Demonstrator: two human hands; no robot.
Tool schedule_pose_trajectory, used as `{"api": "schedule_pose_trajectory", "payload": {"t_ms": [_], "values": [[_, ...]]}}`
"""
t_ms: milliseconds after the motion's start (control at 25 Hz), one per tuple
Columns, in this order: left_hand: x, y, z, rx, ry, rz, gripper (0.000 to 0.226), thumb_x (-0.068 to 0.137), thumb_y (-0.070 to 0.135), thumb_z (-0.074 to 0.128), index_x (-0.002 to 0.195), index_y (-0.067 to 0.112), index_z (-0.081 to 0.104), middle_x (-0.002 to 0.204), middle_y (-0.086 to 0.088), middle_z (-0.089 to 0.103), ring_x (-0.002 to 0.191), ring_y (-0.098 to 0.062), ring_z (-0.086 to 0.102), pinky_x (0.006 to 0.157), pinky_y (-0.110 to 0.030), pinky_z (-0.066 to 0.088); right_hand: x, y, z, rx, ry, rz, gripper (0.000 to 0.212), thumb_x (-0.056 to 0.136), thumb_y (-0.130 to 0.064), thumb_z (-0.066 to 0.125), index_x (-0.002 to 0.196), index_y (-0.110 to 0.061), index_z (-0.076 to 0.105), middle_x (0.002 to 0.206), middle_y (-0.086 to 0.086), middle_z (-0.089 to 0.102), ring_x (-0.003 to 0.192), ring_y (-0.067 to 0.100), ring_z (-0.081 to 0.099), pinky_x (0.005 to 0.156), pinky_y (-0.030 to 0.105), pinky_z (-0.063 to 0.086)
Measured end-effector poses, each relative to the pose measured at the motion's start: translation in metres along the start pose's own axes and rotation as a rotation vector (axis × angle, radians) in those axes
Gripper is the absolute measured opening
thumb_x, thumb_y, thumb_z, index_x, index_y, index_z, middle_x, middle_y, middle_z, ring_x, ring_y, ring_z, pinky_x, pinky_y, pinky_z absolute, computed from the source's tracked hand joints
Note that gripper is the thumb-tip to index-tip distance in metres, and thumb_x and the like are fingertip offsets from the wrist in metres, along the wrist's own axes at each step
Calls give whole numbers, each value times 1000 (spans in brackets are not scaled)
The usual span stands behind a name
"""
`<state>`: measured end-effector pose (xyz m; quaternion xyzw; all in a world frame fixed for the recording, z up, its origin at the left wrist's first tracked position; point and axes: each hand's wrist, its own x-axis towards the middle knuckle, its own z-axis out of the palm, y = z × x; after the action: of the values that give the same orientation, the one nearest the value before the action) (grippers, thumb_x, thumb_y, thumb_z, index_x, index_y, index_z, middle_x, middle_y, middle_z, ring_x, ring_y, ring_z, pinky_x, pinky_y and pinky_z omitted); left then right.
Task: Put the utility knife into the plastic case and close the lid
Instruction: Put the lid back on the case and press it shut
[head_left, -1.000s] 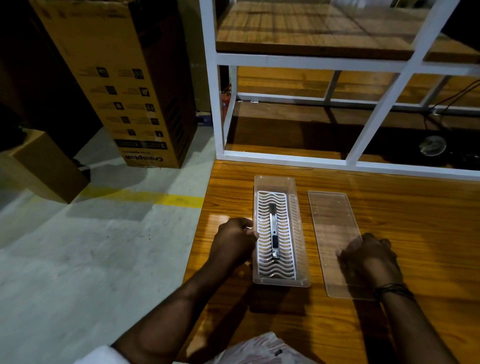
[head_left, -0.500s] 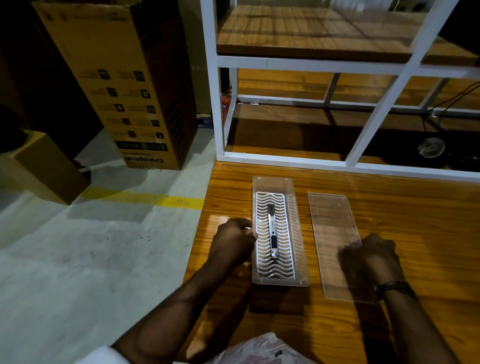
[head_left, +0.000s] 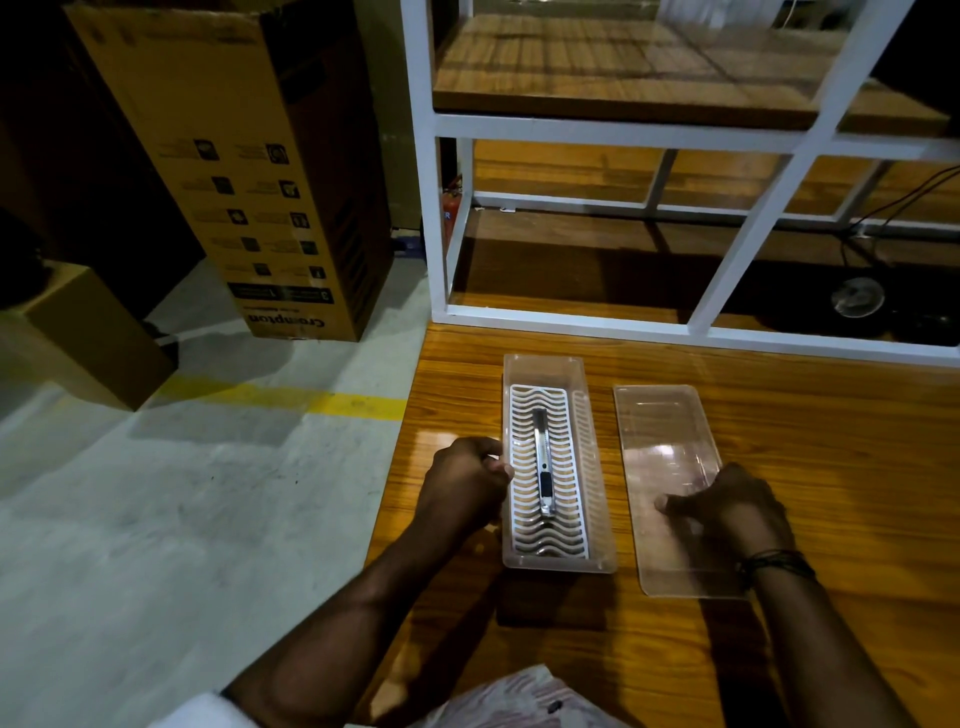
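- Left hand curled against the left wall of the plastic case, gripping it
- Right hand pinching the clear lid, which lies on the table beside the case
- Utility knife lies inside, on the white grid

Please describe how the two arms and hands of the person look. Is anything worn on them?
Both forearms are bare, and neither the left hand nor the right hand wears a glove. The right wrist carries a dark wristband made of several thin strands. At the left elbow a white sleeve edge shows. No ring or watch can be seen.
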<state>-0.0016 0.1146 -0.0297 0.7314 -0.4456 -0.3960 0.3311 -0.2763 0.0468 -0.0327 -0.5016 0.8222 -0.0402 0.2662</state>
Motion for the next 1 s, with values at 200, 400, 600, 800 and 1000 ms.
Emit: {"api": "schedule_pose_trajectory", "payload": {"t_ms": [200,400,600,800,1000], "values": [[0,0,2,2,14,-3,25,95,18,65,119,17,74,107,-5,78,76,-18,78,67,-41,68,-16,-11,-16,134,26,-149,41,82,-24,80,118,-13,63,114,14,71,88,29,64,66,36,50],[1,-4,1,12,5,7,27,93,20,68,119,18,73,107,-4,78,77,-18,78,65,-41,68,-39,-34,-35,304,-14,-228,36,89,-12,62,125,-13,68,112,15,72,89,31,64,71,39,54],[0,-3,2,-15,7,1,28,91,18,72,120,20,72,106,-4,77,75,-19,78,63,-43,67,-62,-63,-34,352,-9,-349,27,94,-8,53,115,-17,67,88,4,64,72,19,60,54,29,44],[-3,-1,3,-43,27,-3,31,91,18,71,122,21,71,102,-4,76,78,-23,78,69,-48,67,-66,-92,-5,120,3,-490,50,88,-19,57,137,-25,54,131,15,50,112,39,56,90,49,55],[-5,2,2,-59,14,-17,36,83,27,74,118,25,72,102,-5,77,77,-23,78,70,-47,67,-80,-111,19,-85,-109,-456,77,81,-35,64,150,-26,32,161,11,18,147,50,8,116,67,20]]}}
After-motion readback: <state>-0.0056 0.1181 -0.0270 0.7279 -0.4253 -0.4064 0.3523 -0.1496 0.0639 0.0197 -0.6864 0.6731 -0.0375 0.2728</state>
